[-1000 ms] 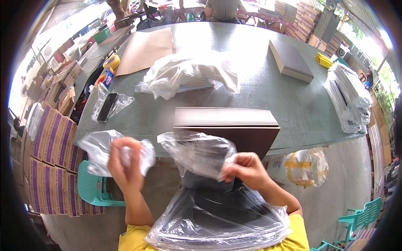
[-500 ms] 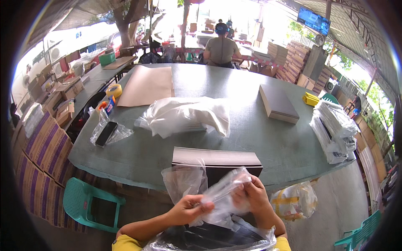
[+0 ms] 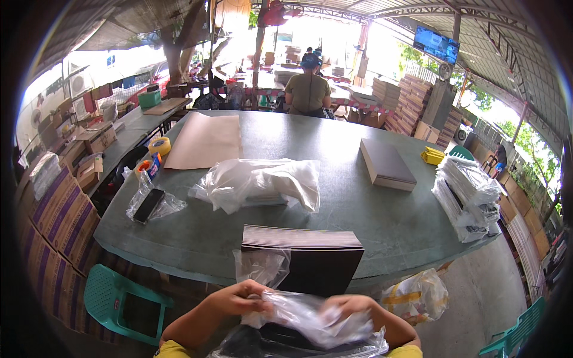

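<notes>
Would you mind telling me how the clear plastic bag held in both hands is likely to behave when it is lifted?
The clear plastic bag is probably floppy: it bunches and creases between the left hand and right hand. It looks thin and see-through, so likely very light. Its glossy film may be slippery, so it could slide through a loose grip.

You see a clear plastic bag (image 3: 316, 319) over something black, a dark brown stack (image 3: 301, 253) with pale striped edges, a grey-green worktop (image 3: 382, 221), a tan paper sheet (image 3: 206, 140), yellow tape (image 3: 159, 145), a teal chair (image 3: 113, 298) and purple-striped cartons (image 3: 57, 230).
</notes>
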